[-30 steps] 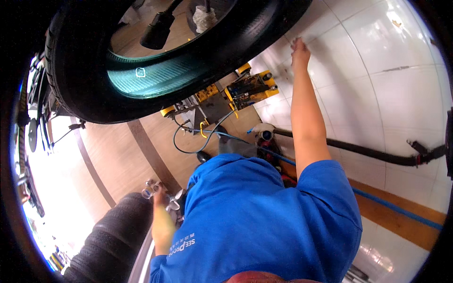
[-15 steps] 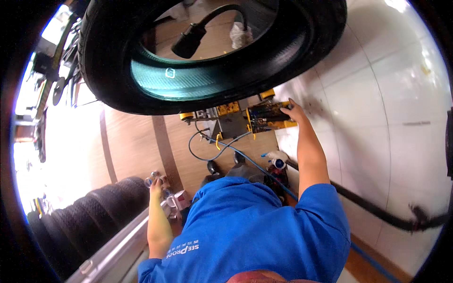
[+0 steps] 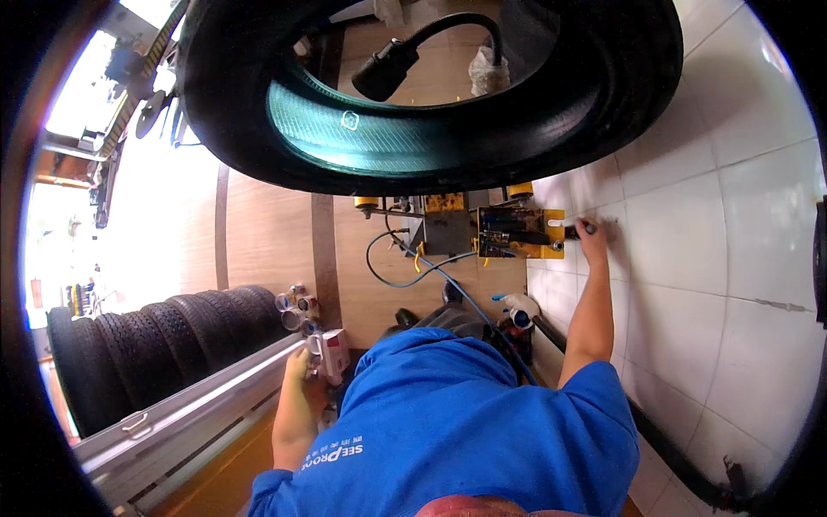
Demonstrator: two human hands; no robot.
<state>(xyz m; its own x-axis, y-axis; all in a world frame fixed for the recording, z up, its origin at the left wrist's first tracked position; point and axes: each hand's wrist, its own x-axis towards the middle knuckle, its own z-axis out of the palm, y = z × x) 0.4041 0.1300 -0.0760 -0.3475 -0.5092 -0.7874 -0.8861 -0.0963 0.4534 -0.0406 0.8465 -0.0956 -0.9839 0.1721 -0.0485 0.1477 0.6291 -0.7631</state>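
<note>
My right hand (image 3: 593, 243) is closed around a dark-handled tool (image 3: 585, 227), just off the right end of a yellow tool tray (image 3: 556, 234). The tool's working end is not clear. Several dark tools lie in the tray. Low on the left, my left hand (image 3: 299, 364) hangs beside a white-and-red box (image 3: 334, 353) and a grey metal rail; its fingers are too small to read. In front of me stands a large black tyre (image 3: 431, 177). A white outline mark (image 3: 349, 121) shows on its lit inner surface, and a black lamp head (image 3: 383, 73) on a bent neck reaches inside.
A yellow-and-black stand (image 3: 444, 224) is under the tyre, with a blue hose (image 3: 461, 289) looping near my feet. Several tyres (image 3: 172, 336) line up at left behind the metal rail (image 3: 198, 388). Cans (image 3: 297, 314) stand beside them. A white tiled wall (image 3: 672, 250) rises at right.
My right hand has moved right from over the tray and now grips a dark-handled tool. My left hand has come back from the cans toward my body. The view has shifted slightly.
</note>
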